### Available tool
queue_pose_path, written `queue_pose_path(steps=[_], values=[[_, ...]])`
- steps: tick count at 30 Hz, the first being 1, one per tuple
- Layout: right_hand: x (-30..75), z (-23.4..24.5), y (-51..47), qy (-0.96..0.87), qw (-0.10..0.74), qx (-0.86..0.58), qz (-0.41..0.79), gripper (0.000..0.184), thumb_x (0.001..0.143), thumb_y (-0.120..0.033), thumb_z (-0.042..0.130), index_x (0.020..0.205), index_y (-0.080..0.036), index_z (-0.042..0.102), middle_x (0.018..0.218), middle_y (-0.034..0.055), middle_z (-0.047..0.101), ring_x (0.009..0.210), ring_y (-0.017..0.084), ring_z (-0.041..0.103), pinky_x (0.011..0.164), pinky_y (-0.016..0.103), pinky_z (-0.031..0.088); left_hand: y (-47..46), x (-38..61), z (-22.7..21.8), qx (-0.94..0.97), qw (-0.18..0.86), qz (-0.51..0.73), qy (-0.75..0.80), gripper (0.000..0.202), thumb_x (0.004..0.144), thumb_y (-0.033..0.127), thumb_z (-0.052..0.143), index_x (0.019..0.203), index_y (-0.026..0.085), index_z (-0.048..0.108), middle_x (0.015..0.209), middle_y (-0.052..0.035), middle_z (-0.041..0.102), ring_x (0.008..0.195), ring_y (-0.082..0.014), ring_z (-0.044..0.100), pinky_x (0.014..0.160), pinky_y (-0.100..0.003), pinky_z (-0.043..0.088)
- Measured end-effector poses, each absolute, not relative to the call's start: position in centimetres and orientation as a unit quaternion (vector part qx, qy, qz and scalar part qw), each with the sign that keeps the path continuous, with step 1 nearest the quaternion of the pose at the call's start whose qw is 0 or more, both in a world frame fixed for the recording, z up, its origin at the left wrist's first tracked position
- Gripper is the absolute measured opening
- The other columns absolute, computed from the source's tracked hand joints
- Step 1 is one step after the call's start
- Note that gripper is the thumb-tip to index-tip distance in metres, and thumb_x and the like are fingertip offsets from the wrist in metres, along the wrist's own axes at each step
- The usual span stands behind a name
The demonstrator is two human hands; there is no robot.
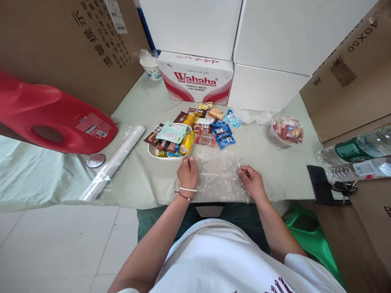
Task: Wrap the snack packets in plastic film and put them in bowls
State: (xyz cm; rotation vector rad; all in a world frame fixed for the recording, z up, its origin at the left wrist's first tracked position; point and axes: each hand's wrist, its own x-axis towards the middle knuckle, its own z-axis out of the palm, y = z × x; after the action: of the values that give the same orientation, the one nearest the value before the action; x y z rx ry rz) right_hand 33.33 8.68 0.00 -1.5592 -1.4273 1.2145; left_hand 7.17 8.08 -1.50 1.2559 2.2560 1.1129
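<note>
A crumpled clear plastic bag point(218, 177) lies spread on the cloth at the table's front edge. My left hand point(187, 177) is closed in a pinch at the bag's left side, just below the rim of a white bowl point(152, 154). On the opposite side, my right hand point(253, 182) pinches the bag's right edge between thumb and fingers. Wrapped snacks fill the bowl, with a pale green packet point(171, 132) on top and a yellow packet point(187, 142) at its right. Behind the bag are blue packets point(224, 136) and a red-ended clear packet point(205, 139).
A Wahaha carton point(197, 79) stands behind the snacks. To the left are a red jug point(51, 114), a wrapped white roll point(114, 160) and a round lid point(96, 160). A snack-filled bowl point(285, 132), water bottles point(357, 150) and a black phone-like object point(320, 185) are at right.
</note>
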Motion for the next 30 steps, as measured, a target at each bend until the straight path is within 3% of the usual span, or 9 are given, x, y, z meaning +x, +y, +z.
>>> queue_pose_path(steps=[6, 8, 10, 12, 16, 23, 25, 27, 30], values=[[33.7, -0.4, 8.5, -0.542, 0.343, -0.623, 0.448, 0.041, 0.088, -0.059, 0.062, 0.098, -0.019, 0.071, 0.071, 0.0001, 0.064, 0.057, 0.016, 0.054, 0.055, 0.028, 0.041, 4.2, 9.1, -0.3, 0.467, -0.034, 0.483, 0.74, 0.035, 0.104, 0.039, 0.045, 0.124, 0.014, 0.06, 0.124, -0.0204, 0.064, 0.123, -0.0287, 0.059, 0.108, -0.049, 0.045], [33.6, -0.4, 8.6, -0.55, 0.335, -0.623, 0.444, 0.04, 0.089, -0.058, 0.061, 0.098, -0.02, 0.071, 0.073, 0.001, 0.066, 0.058, 0.017, 0.055, 0.056, 0.028, 0.043, 2.5, 10.1, -0.1, 0.552, -0.089, 0.458, 0.691, 0.03, 0.1, 0.033, 0.053, 0.122, 0.015, 0.063, 0.121, -0.0202, 0.066, 0.124, -0.0309, 0.061, 0.11, -0.053, 0.043], [33.5, -0.3, 8.6, -0.556, 0.327, -0.622, 0.444, 0.039, 0.089, -0.058, 0.06, 0.098, -0.021, 0.072, 0.074, 0.0018, 0.067, 0.059, 0.017, 0.056, 0.057, 0.029, 0.044, 1.8, 10.6, 0.1, 0.679, -0.078, 0.395, 0.615, 0.025, 0.098, 0.025, 0.055, 0.119, 0.02, 0.068, 0.115, -0.0151, 0.072, 0.119, -0.0285, 0.066, 0.111, -0.051, 0.041], [33.7, -0.3, 8.7, -0.557, 0.326, -0.622, 0.443, 0.04, 0.089, -0.059, 0.06, 0.098, -0.022, 0.072, 0.075, 0.0022, 0.068, 0.06, 0.018, 0.056, 0.057, 0.029, 0.045, 2.5, 10.6, 0.2, 0.767, -0.025, 0.302, 0.565, 0.032, 0.099, 0.023, 0.052, 0.126, 0.024, 0.069, 0.124, -0.0126, 0.074, 0.126, -0.0268, 0.065, 0.117, -0.05, 0.037], [35.3, -0.5, 8.2, -0.563, 0.325, -0.63, 0.425, 0.044, 0.088, -0.063, 0.061, 0.097, -0.022, 0.073, 0.077, 0.003, 0.069, 0.061, 0.019, 0.057, 0.057, 0.03, 0.046, 5.0, 8.9, 0.1, 0.74, 0.042, 0.161, 0.652, 0.055, 0.103, 0.038, 0.044, 0.154, 0.019, 0.052, 0.161, -0.0187, 0.05, 0.151, -0.0343, 0.045, 0.126, -0.064, 0.021], [39.5, 2.5, 9.8, -0.655, 0.238, -0.65, 0.302, 0.045, 0.095, -0.061, 0.053, 0.089, -0.023, 0.075, 0.07, 0.0038, 0.068, 0.064, 0.022, 0.06, 0.064, 0.034, 0.046, 2.9, 6.7, -0.7, 0.734, 0.049, 0.09, 0.672, 0.08, 0.1, 0.061, 0.044, 0.162, 0.011, 0.037, 0.169, -0.0236, 0.031, 0.157, -0.0402, 0.034, 0.125, -0.074, 0.012], [38.8, 4.2, 12.6, -0.707, 0.222, -0.631, 0.231, 0.04, 0.098, -0.053, 0.051, 0.096, -0.021, 0.076, 0.08, 0.0062, 0.072, 0.071, 0.023, 0.065, 0.071, 0.035, 0.049, 2.2, 6.8, -0.7, 0.738, 0.051, 0.087, 0.667, 0.083, 0.099, 0.064, 0.045, 0.162, 0.01, 0.038, 0.17, -0.0235, 0.029, 0.157, -0.0404, 0.032, 0.125, -0.074, 0.012], [36.8, 5.7, 16.2, -0.781, 0.193, -0.568, 0.174, 0.032, 0.098, -0.038, 0.052, 0.11, -0.02, 0.076, 0.105, 0.0097, 0.075, 0.086, 0.024, 0.069, 0.081, 0.036, 0.051, 1.9, 7.0, -0.7, 0.74, 0.052, 0.088, 0.665, 0.081, 0.099, 0.063, 0.046, 0.161, 0.011, 0.04, 0.17, -0.0228, 0.029, 0.157, -0.0404, 0.033, 0.125, -0.074, 0.013], [32.3, 6.7, 21.2, -0.873, 0.09, -0.463, 0.127, 0.05, 0.093, -0.024, 0.058, 0.144, -0.024, 0.061, 0.147, 0.0103, 0.06, 0.113, 0.026, 0.068, 0.09, 0.035, 0.052, 2.0, 7.0, -0.7, 0.739, 0.048, 0.091, 0.665, 0.079, 0.099, 0.06, 0.048, 0.161, 0.012, 0.041, 0.17, -0.022, 0.029, 0.157, -0.0402, 0.034, 0.125, -0.073, 0.016]])
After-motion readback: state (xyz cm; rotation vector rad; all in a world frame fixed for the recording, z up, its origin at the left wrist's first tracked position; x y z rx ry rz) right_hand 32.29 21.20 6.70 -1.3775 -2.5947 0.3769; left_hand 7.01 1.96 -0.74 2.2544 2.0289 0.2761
